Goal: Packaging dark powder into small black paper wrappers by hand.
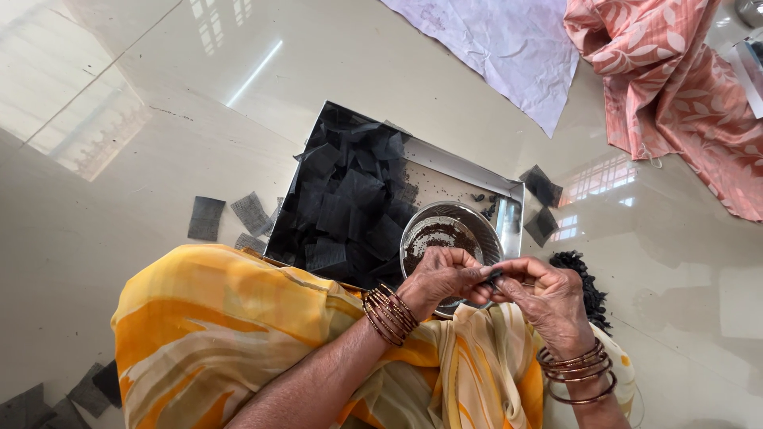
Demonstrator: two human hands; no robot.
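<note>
1. Two hands meet above a round steel bowl [445,230]: the left hand [442,278] and the right hand [547,298] both pinch one small dark mesh piece [494,276] between their fingertips, so each hand is clenched on it.
2. That small dark mesh piece sits right between the two hands, held in the air over the bowl's near rim.
3. Just beyond the left hand, the bowl holds dark brown grains and rests in the corner of a shallow steel tray [461,171].
4. Farther out from the left hand, a heap of black mesh squares [350,202] fills most of the tray.
5. Well off to the left hand's outer side, a few loose grey squares [230,216] lie on the glossy floor [119,199].
6. Beyond the right hand, two more dark squares [542,202] lie on the floor just beside the tray's corner.
7. Close by the right hand's outer side is a black frilly bundle [586,282].
8. Bangles [389,311] ring both wrists, over a yellow and orange garment [222,326].
9. Far beyond the right hand lie a white sheet [497,48] and a pink patterned cloth [675,87].
</note>
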